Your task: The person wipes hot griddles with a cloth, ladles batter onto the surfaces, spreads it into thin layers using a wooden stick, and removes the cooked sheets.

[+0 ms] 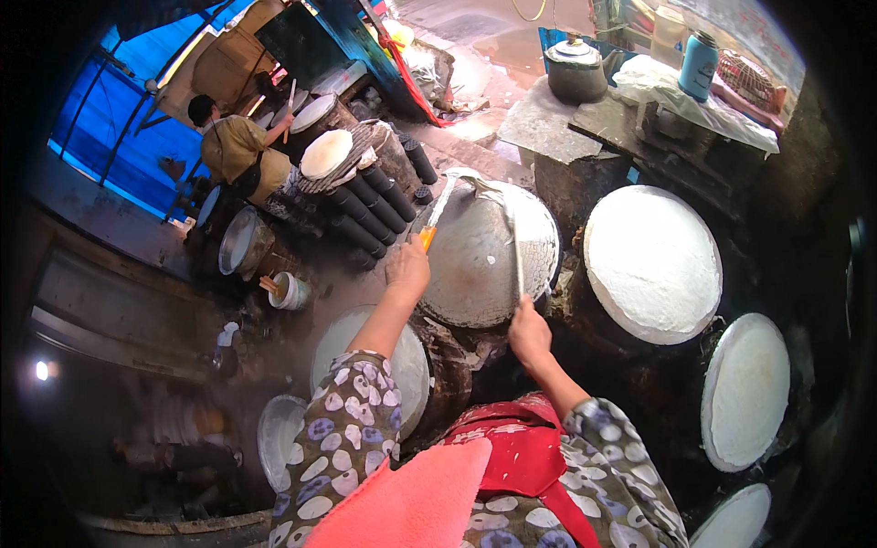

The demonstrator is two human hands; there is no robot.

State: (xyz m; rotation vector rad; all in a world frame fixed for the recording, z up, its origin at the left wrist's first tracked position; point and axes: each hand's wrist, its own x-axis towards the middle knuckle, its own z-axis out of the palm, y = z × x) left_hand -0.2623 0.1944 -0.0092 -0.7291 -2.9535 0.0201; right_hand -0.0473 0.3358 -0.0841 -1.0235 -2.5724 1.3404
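Note:
In front of me is a round griddle [466, 274] with a dull grey, patchily coated top. My left hand [408, 271] is closed on the orange handle of a scraper [427, 236], its long blade smeared white and reaching to the griddle's far edge. My right hand [530, 336] grips a thin pale stick [519, 247] that points away over the griddle's right half. A limp, whitish thin sheet [489, 189] lies folded at the far rim, by the far ends of both tools. Whether it hangs on either tool, I cannot tell.
White-coated round pans [653, 265] stand at the right; a pale pan [365, 347] is under my left forearm. Black cylindrical briquettes [370, 205] stack beyond, near a flatbread [326, 153]. A person [239, 151] works at the far left. A dark pot [575, 73] sits on a ledge.

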